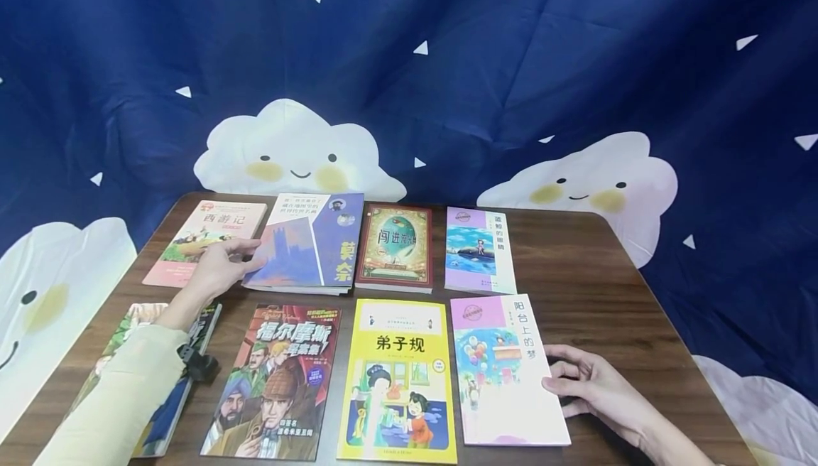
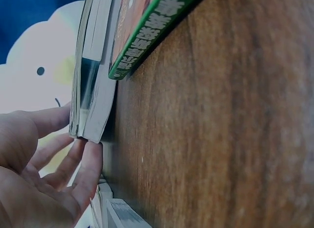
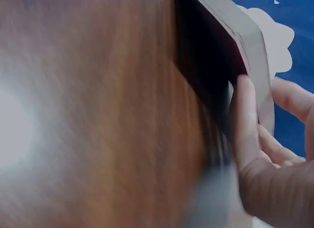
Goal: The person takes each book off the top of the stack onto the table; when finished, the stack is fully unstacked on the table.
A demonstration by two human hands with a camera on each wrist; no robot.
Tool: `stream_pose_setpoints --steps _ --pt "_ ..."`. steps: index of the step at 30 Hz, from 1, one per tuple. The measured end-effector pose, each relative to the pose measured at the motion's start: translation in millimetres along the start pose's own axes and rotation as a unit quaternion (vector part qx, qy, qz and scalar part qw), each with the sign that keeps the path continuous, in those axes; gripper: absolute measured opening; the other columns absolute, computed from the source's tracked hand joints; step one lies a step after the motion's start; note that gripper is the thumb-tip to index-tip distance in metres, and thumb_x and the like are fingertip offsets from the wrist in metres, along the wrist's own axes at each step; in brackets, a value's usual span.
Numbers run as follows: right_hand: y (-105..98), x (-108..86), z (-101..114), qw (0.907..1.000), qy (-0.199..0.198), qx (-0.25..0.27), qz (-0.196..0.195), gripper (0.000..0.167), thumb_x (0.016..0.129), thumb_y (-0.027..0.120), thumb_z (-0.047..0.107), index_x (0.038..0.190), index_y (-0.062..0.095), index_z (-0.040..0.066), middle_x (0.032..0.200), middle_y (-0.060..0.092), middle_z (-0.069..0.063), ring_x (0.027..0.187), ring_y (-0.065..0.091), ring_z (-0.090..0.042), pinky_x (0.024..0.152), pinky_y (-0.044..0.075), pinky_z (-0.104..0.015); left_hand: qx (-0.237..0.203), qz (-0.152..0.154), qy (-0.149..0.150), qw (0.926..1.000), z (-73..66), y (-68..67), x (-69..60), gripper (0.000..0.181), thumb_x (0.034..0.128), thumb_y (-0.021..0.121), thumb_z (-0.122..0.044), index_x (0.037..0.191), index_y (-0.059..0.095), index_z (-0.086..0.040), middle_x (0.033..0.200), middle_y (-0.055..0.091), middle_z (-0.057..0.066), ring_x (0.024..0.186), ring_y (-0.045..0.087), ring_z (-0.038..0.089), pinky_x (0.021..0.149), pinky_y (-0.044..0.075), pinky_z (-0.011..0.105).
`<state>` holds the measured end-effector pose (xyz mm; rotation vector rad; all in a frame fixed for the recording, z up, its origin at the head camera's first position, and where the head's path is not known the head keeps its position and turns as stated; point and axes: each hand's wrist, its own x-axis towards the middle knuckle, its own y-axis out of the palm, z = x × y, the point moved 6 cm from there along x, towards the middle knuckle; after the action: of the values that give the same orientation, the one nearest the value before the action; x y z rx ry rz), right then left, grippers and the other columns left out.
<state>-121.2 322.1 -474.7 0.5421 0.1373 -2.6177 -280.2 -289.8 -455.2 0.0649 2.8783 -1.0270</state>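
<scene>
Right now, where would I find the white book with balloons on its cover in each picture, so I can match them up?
Head: the white book is rightmost in the nearer row, the right hand at its right edge.
Left wrist: not visible.
Right wrist: upper right, the white book seen edge-on, held by the right hand.
Shared landmark: the brown wooden tabletop.

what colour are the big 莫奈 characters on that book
Yellow, on the 莫奈 book; best seen in the head view.
</scene>
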Motion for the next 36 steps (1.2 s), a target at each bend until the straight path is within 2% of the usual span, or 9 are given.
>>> stream_pose_setpoints --steps 3,7,10,15,21,23,26,31,36 --pt "-6 1.5 4 0.9984 0.01 -0.048 -0.029 0.062 0.103 0.067 0.012 0.152 0.038 -0.013 0.096 0.068 0.009 0.077 0.067 -0.005 0.066 0.064 -0.025 0.0 0.0 -0.003 1.0 0.1 -0.2 0.8 0.059 0.101 0.073 -0.031 0.15 0.057 -0.003 0.152 0.056 0.03 0.142 0.05 0.051 0.072 0.052 0.018" --pt "-13 7.7 19 0.9952 -0.004 -0.056 -0.08 0.049 0.103 0.068 0.013 0.145 0.052 -0.006 0.089 0.069 0.009 0.073 0.065 -0.005 0.066 0.063 -0.025 -0.002 0.001 -0.008 1.0 -0.3 -0.8 0.8 0.06 0.1006 0.074 -0.032 0.15 0.056 -0.002 0.154 0.053 0.03 0.145 0.047 0.053 0.073 0.051 0.016" --pt "-8 19.9 35 0.9948 -0.023 -0.037 -0.092 0.046 0.102 0.068 0.012 0.143 0.054 -0.003 0.092 0.075 0.006 0.077 0.07 -0.008 0.072 0.066 -0.027 0.001 0.0 -0.008 1.0 -0.6 -2.1 0.2 0.062 0.1004 0.074 -0.034 0.15 0.055 -0.002 0.152 0.055 0.032 0.144 0.047 0.054 0.072 0.05 0.015" --pt "15 55.5 57 0.9944 -0.035 0.015 -0.098 0.058 0.101 0.071 0.014 0.147 0.045 -0.012 0.099 0.079 -0.001 0.083 0.076 -0.009 0.082 0.067 -0.029 -0.001 -0.002 -0.008 1.0 -0.6 -0.7 0.5 0.061 0.1003 0.074 -0.031 0.15 0.056 -0.002 0.15 0.057 0.031 0.143 0.049 0.053 0.072 0.051 0.017" --pt "53 114.0 71 0.9944 -0.041 0.057 -0.079 0.06 0.102 0.071 0.015 0.149 0.045 -0.011 0.105 0.08 -0.007 0.088 0.08 -0.014 0.085 0.066 -0.033 -0.003 -0.001 -0.013 0.9999 0.3 0.9 1.1 0.06 0.1002 0.074 -0.03 0.15 0.056 -0.002 0.148 0.058 0.031 0.138 0.053 0.05 0.069 0.051 0.018" --pt "67 133.4 77 0.9951 -0.041 0.06 -0.068 0.057 0.102 0.07 0.013 0.149 0.046 -0.01 0.107 0.079 -0.009 0.087 0.08 -0.014 0.085 0.067 -0.033 -0.003 0.0 -0.014 0.9999 0.3 0.8 1.0 0.061 0.1004 0.074 -0.031 0.15 0.055 -0.002 0.15 0.056 0.031 0.142 0.05 0.051 0.073 0.052 0.019" --pt "89 157.8 85 0.9965 -0.038 0.058 -0.048 0.052 0.103 0.067 0.011 0.148 0.049 -0.007 0.111 0.078 -0.011 0.084 0.079 -0.013 0.085 0.067 -0.033 0.002 -0.001 -0.012 0.9999 0.0 0.8 0.3 0.061 0.1003 0.074 -0.032 0.15 0.056 -0.002 0.154 0.053 0.03 0.144 0.048 0.053 0.085 0.056 0.029" --pt "122 194.0 94 0.9971 -0.02 0.07 -0.021 0.049 0.103 0.067 0.009 0.148 0.052 -0.004 0.114 0.077 -0.016 0.082 0.079 -0.014 0.084 0.067 -0.032 0.004 -0.002 -0.009 1.0 -0.6 1.7 -0.6 0.063 0.0993 0.075 -0.034 0.15 0.056 -0.002 0.158 0.049 0.03 0.147 0.043 0.055 0.103 0.057 0.052" --pt "148 223.6 101 0.9976 -0.016 0.067 -0.009 0.049 0.102 0.069 0.01 0.148 0.055 -0.001 0.123 0.076 -0.02 0.086 0.079 -0.014 0.085 0.067 -0.031 -0.013 0.003 -0.015 0.9998 -2.4 4.1 -1.2 0.068 0.097 0.078 -0.037 0.152 0.054 -0.004 0.159 0.047 0.03 0.15 0.037 0.057 0.116 0.046 0.066"
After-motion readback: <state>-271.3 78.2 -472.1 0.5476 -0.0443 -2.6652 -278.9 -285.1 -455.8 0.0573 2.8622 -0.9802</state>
